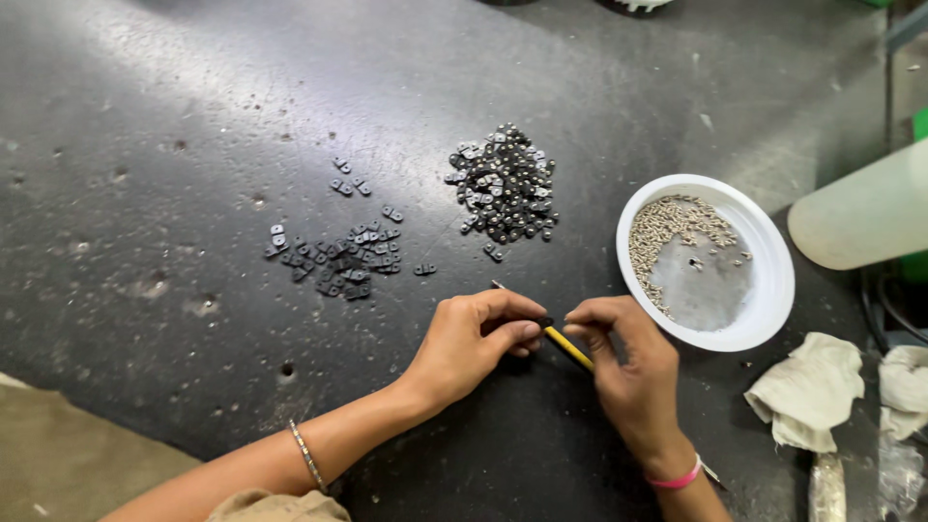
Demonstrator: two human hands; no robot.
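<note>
My left hand (472, 343) and my right hand (626, 367) meet near the front of the dark worktable (193, 116). Between them lies a thin tool with a yellow and black shaft (564, 346); its metal tip pokes out past my left fingers. Both hands pinch around this tool, and a small dark part seems to sit at my left fingertips, too small to make out. Beyond my left hand a loose scatter of small flat black parts (343, 256) lies on the table. A denser pile of black parts with shiny studs (505, 184) sits farther back.
A white round bowl (768, 290) holding several small metal screws stands right of my hands. Crumpled pale rags (807, 391) lie at the right front. A pale cylindrical object (860, 213) rests at the right edge. The table's front left edge meets a tan floor (77, 464).
</note>
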